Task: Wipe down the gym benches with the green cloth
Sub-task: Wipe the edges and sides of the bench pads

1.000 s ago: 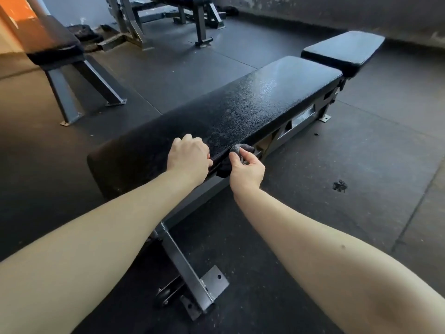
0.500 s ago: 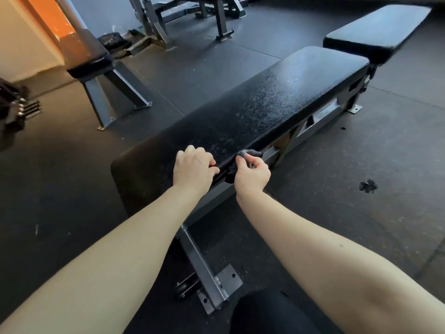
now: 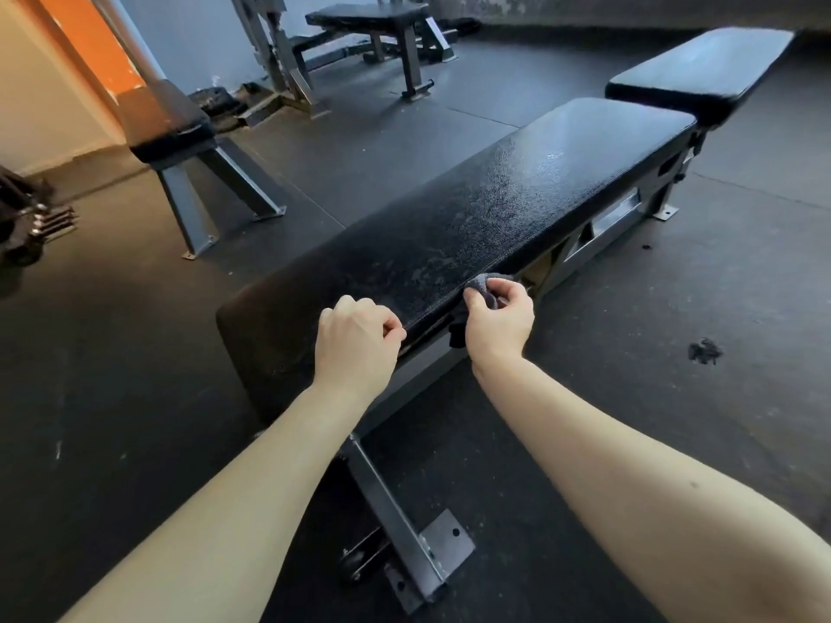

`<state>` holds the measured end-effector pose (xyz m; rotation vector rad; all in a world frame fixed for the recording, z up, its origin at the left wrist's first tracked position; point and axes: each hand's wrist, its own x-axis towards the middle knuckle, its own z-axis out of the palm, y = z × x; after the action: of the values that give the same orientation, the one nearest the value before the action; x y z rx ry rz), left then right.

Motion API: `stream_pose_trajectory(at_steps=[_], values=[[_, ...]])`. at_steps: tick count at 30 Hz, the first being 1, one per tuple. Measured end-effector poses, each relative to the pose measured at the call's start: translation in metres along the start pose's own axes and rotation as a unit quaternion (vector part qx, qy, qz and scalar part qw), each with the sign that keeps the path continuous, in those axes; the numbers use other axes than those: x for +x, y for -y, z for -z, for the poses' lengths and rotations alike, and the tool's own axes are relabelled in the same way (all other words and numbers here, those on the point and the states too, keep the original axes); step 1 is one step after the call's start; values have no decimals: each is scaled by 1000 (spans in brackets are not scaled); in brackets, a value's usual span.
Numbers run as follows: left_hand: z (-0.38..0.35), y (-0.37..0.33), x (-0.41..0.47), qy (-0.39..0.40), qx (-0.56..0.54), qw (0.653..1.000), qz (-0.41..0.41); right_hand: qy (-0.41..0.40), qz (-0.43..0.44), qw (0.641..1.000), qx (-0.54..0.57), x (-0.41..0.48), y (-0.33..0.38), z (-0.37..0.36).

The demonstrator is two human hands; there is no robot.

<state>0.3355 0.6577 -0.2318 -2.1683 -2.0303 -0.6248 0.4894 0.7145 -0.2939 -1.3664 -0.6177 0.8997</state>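
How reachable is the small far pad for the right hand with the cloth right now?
Probably not from here. The right hand pinches the cloth at the near edge of the long pad; the small pad lies beyond its far end. Nothing blocks it, but stepping along looks necessary.

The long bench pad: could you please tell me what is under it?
Steel frame with a foot plate; the cloth, pinched by the right hand, hangs below the pad edge. Its underside is hidden.
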Motion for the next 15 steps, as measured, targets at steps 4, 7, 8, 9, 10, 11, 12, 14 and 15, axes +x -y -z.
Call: stream_pose_trajectory(at_steps=[4,7,8,9,10,11,12,14,15], values=[[-7,8,1,-11,-22,1000,-11,-16,37,998,44,-4,-14,-5],[-7,9,-1,-16,-26,999,-24,-51,39,994,85,-11,-20,-11],[-7,9,-3,-20,-23,999,-32,-55,35,993,102,-18,-19,-13],[-6,9,-5,-26,-20,999,-40,-55,30,991,121,-25,-22,-16],[-4,10,-7,-31,-17,998,-46,-51,21,989,134,-34,-26,-20],[-2,12,-8,-34,-15,998,-48,-47,11,988,143,-43,-32,-25],[-1,16,-10,-38,-13,998,-45,-41,-1,988,150,-56,-37,-27],[2,25,-14,-38,-16,999,-32,-21,-4,989,147,-76,-44,-29],[3,28,-17,-35,-23,999,-28,-11,-9,990,139,-78,-46,-28]])
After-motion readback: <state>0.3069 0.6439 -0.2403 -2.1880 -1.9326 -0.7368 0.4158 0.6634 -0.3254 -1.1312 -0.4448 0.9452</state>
